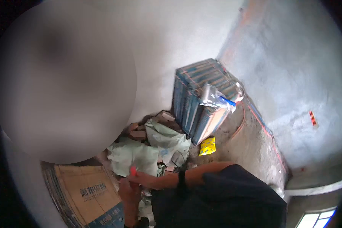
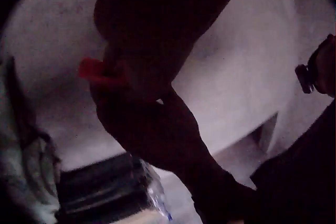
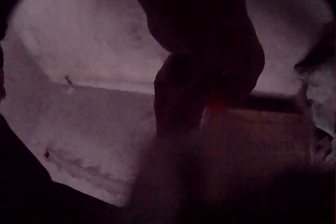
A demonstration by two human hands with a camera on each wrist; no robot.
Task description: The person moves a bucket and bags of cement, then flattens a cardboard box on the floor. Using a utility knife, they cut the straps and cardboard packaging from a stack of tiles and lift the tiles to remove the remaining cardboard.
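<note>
Seen from the head and taken from the meeting hands, a pile of flat cardboard boxes (image 1: 89,190) lies between eight and nine o'clock, printed side up. The left hand (image 1: 129,190) comes up from six o'clock, pressed against its partner; how far its fingers close, and on what, cannot be told. A small red piece (image 1: 133,171) pokes out at the top of the join, toward twelve. Past it, also at twelve, slumps a pale green sack (image 1: 133,156), with loose bricks (image 1: 137,134) behind. The right hand (image 1: 148,180) reaches in from three o'clock, fingers curled closely on the red piece; its far end is hidden. At one o'clock a second sack (image 1: 165,136) leans beside the first. Between one and two, tall boxes (image 1: 188,110) stand by the wall, a clear plastic bag (image 1: 212,97) on them. At two lies a yellow packet (image 1: 208,146), just beside those boxes. A window (image 1: 317,219) shows between three and four.
</note>
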